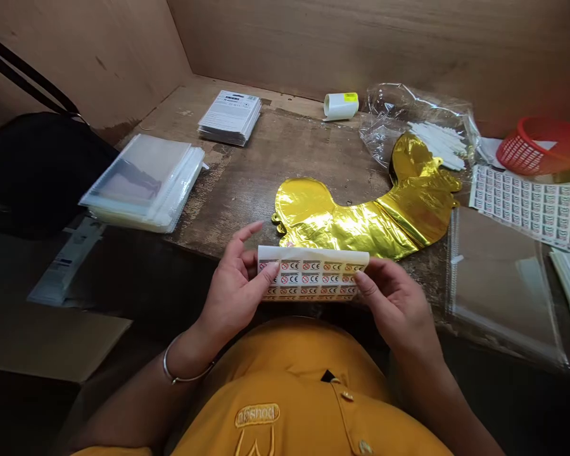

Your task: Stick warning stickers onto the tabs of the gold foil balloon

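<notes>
Between my two hands is a sticker sheet (pixel 316 278) with rows of small CE labels, its top edge curled over to show white backing. My left hand (pixel 240 288) pinches its left end, thumb on the printed face and index finger stretched away. At the right end, my right hand (pixel 392 301) grips the sheet with thumb in front and fingers behind. Just beyond the sheet lies a flat gold foil balloon (pixel 361 221), creased and bent, on the brown table (pixel 285 145).
Stacked clear plastic sleeves (pixel 142 180) and printed cards (pixel 230 117) sit at left. Behind are a white label roll (pixel 341 106) and a clear bag of white sticks (pixel 439 142). A red basket (pixel 525 149), another sticker sheet (pixel 529 206) and a clear sleeve (pixel 501 278) lie right.
</notes>
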Demonstrator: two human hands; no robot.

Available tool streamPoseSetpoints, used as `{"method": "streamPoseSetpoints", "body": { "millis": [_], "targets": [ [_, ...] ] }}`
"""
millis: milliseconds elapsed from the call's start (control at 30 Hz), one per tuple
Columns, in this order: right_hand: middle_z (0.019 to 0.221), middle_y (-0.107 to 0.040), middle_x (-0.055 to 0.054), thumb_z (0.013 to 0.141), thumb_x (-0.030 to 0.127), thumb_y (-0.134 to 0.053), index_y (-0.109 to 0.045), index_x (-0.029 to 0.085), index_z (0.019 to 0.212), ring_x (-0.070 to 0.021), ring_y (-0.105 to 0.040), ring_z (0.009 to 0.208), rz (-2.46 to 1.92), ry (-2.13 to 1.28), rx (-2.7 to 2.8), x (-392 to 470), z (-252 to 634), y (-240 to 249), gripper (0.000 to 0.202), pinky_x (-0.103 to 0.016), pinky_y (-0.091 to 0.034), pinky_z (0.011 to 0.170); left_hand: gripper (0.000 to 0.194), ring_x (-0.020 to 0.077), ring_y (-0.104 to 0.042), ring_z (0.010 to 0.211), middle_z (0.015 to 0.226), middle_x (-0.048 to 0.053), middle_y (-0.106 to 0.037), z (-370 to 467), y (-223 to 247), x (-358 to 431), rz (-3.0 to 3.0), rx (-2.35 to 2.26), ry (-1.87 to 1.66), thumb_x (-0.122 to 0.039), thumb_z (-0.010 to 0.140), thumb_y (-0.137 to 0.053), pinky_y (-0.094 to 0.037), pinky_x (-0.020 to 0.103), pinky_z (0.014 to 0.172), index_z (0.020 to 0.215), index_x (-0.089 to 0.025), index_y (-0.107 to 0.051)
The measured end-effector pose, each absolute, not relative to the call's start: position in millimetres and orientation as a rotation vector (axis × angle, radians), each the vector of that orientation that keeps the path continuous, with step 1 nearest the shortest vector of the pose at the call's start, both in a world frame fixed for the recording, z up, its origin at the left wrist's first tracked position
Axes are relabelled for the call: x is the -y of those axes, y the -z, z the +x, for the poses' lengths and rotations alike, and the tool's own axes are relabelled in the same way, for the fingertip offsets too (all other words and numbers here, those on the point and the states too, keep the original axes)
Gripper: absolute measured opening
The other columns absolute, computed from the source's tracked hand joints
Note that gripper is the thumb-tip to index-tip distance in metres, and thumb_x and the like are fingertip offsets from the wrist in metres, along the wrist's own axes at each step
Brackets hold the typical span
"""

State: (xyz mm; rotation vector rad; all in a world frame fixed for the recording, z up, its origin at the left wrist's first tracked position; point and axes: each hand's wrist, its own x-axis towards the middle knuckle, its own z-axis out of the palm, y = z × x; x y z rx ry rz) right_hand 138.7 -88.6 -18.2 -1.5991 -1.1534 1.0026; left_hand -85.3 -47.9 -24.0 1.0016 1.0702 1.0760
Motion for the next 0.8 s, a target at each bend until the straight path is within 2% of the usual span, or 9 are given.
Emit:
{"method": "streamPoseSetpoints", "body": {
  "millis": [100,267,367,500,667,800],
  "targets": [
    [0.080,-0.061,0.001,0.077,0.037,-0.074,-0.057,0.025,0.108,-0.0136,-0.059,0.073,-1.646,-0.788,1.155,89.5,136.5,9.5,0.037,-0.023,-0.051,0.063,0.058,0.0160,-0.070,0.079,0.091,0.001,-0.071,-85.6,21.9,48.9,0.935,-0.969,-1.038,-0.023,0.081,-0.069,-0.060,0.027,0.071,0.132,-0.026,-0.041],
    [0.079,-0.063,0.000,0.074,0.035,-0.077,-0.056,0.024,0.108,-0.0135,-0.062,0.070,-1.574,-1.000,1.084,84.8,135.4,3.7,0.042,-0.024,-0.054,0.062,0.050,0.0137,-0.069,0.073,0.085,0.000,-0.071,-85.7,21.8,48.5,0.889,-0.937,-1.023,-0.022,0.081,-0.069,-0.059,0.023,0.065,0.126,-0.024,-0.047],
    [0.078,-0.063,0.001,0.071,0.034,-0.079,-0.057,0.025,0.107,-0.0139,-0.064,0.068,-1.531,-1.120,0.971,82.0,136.2,4.9,0.043,-0.025,-0.056,0.060,0.052,0.0144,-0.069,0.075,0.087,0.000,-0.071,-84.3,22.3,49.2,0.887,-0.930,-1.014,-0.025,0.080,-0.070,-0.059,0.024,0.066,0.127,-0.024,-0.047],
    [0.073,-0.062,0.002,0.074,0.032,-0.077,-0.056,0.028,0.115,-0.0146,-0.065,0.064,-1.466,-1.241,0.914,83.2,135.6,4.9,0.046,-0.026,-0.057,0.057,0.049,0.0158,-0.069,0.082,0.091,0.001,-0.071,-82.7,21.0,50.2,0.915,-0.999,-1.047,-0.027,0.078,-0.072,-0.059,0.025,0.072,0.124,-0.025,-0.053],
    [0.075,-0.063,0.001,0.073,0.033,-0.077,-0.056,0.029,0.115,-0.0156,-0.065,0.062,-1.488,-1.321,0.881,84.6,135.2,5.3,0.047,-0.027,-0.057,0.053,0.047,0.0168,-0.068,0.060,0.071,-0.002,-0.069,-83.4,17.8,47.2,0.779,-1.016,-0.956,-0.034,0.076,-0.072,-0.058,0.028,0.055,0.118,-0.024,-0.054],
    [0.071,-0.062,0.003,0.071,0.032,-0.079,-0.055,0.027,0.114,-0.0146,-0.064,0.059,-1.477,-1.365,0.823,82.6,135.5,6.6,0.050,-0.026,-0.056,0.051,0.046,0.0170,-0.068,0.056,0.069,-0.002,-0.069,-83.0,16.5,45.3,0.714,-1.002,-0.964,-0.034,0.074,-0.073,-0.057,0.028,0.051,0.113,-0.022,-0.053]
  ]
}}
